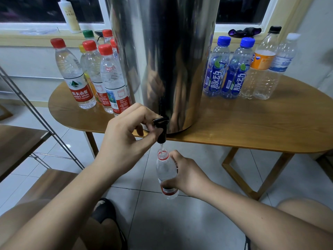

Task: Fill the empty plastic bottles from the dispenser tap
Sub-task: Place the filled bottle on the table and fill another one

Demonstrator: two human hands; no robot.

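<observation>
Your left hand (126, 139) pinches the black tap (161, 129) on the steel dispenser (167, 60); your right hand (187, 175) grips the uncapped bottle (165, 170) under its stream

A dispenser (162, 60) stands mid-table (252, 127), close to the front edge. Its tap (161, 129) juts from the base out over that edge, pinched by the left hand (124, 139). Directly below the tap, off the table and above the floor, the right hand (187, 175) grips a bottle (165, 170) upright. A cluster of bottles (100, 76) stands left of the dispenser, and a row of bottles (248, 69) stands to its right. A windowsill (36, 37) runs behind the table. A shelf rack (27, 141) stands far left.
</observation>
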